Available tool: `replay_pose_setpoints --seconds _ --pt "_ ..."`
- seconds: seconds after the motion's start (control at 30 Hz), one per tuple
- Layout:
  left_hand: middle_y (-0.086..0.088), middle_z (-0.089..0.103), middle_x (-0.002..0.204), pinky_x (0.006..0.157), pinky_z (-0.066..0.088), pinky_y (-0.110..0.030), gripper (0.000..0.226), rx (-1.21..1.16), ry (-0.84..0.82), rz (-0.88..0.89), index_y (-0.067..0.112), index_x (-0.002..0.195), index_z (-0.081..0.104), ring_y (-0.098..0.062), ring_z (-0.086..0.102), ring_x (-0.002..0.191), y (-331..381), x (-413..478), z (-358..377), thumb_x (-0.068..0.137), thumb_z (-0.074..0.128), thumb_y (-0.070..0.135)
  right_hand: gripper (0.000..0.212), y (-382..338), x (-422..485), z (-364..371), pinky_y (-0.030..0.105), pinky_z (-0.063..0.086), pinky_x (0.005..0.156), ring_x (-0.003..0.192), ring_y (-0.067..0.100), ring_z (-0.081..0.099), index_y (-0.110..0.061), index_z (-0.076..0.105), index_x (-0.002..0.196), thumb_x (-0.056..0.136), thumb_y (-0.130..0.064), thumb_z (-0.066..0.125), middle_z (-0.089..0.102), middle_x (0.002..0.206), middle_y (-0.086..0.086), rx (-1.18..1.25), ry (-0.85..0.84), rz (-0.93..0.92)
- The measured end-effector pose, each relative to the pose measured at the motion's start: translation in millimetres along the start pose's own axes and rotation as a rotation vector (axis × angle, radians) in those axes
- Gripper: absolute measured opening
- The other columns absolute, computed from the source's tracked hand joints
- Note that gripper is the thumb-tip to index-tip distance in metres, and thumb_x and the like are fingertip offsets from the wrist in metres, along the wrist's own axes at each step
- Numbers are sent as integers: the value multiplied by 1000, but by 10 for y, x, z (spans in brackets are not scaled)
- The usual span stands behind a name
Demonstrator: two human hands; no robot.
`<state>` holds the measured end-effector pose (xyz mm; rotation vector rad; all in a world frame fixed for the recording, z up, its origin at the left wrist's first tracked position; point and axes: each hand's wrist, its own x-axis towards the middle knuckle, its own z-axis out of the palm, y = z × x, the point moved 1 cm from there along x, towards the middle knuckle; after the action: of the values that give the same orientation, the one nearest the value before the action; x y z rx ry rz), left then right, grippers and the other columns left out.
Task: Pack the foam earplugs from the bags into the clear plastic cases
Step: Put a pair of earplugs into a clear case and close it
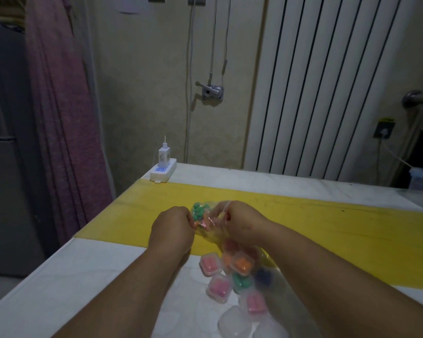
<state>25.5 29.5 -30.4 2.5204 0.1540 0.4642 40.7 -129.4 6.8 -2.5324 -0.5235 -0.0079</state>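
Now | left hand [172, 229] fisted on bag [206, 222] | right hand [239, 222] pinching bag top, arms extended

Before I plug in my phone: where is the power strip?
In the head view, the white power strip lies at the table's far left corner, a charger plugged into it, beyond the yellow sheet.

Fingertips of both hands hidden in the crumpled bag [206, 222]; lowest clear cases [235, 322] cut off, blurred.
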Motion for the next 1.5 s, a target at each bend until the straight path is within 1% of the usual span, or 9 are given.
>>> replay_pose_setpoints --seconds 0.17,0.3,0.67,0.77,0.93,1.03,1.27,1.4,1.5 --pt "2 65 77 64 47 -29 11 36 25 -2 23 75 65 -19 60 77 3 -1 3 81 63 14 22 -79 75 139 28 50 86 92 16 61 -11 68 110 92 -21 58 69 107 5 -156 -127 -40" --pt "3 64 74 60 46 -28 11 54 39 -2 22 75 65 -17 59 72 2 1 19 82 63 14 17 -117 92 181 31 51 80 85 23 63 -14 70 96 90 -28 64 72 96 11 -186 -140 -85" --pt "1 68 83 68 47 -30 6 29 42 9 21 79 67 -19 60 81 -12 28 37 85 65 20 31 -148 208 253 36 49 80 94 29 60 -11 64 115 96 -28 46 65 114 10 -491 -216 54" --pt "1 68 84 69 49 -31 7 24 38 4 22 77 65 -19 60 81 -17 29 34 85 65 21 31 -207 186 225 33 43 73 83 27 51 -7 64 113 96 -24 44 60 95 11 -524 -285 118" --pt "1 66 82 68 50 -30 9 26 33 -6 22 76 64 -19 60 79 -36 43 40 85 65 21 10 -157 33 80 25 39 67 76 19 51 -18 62 79 88 -21 62 57 79 4 -267 -156 35" --pt "-1 66 83 69 49 -31 9 31 28 9 19 78 64 -22 60 82 -43 45 44 86 63 23 26 -143 -107 -68 16 40 57 68 11 53 -25 56 65 86 -13 65 59 71 -5 16 21 32" --pt "-3 65 82 66 47 -32 10 47 12 -7 17 78 62 -24 58 80 -49 45 44 87 59 22 14 50 -532 -302 26 43 64 74 12 57 -25 61 75 88 -28 67 60 75 -10 20 269 146" --pt "3 57 88 73 48 -33 3 84 27 29 25 84 59 -24 55 91 65 -55 -51 80 59 24 13 151 -766 -444 25 35 52 58 10 50 -22 65 77 84 -32 70 54 62 -7 101 344 221" --pt "7 47 94 78 42 -33 23 67 157 139 31 91 55 -19 46 96 265 -156 -213 73 68 23 11 182 -862 -446 21 32 50 55 5 45 -24 68 77 81 -32 74 49 58 -9 162 376 166"
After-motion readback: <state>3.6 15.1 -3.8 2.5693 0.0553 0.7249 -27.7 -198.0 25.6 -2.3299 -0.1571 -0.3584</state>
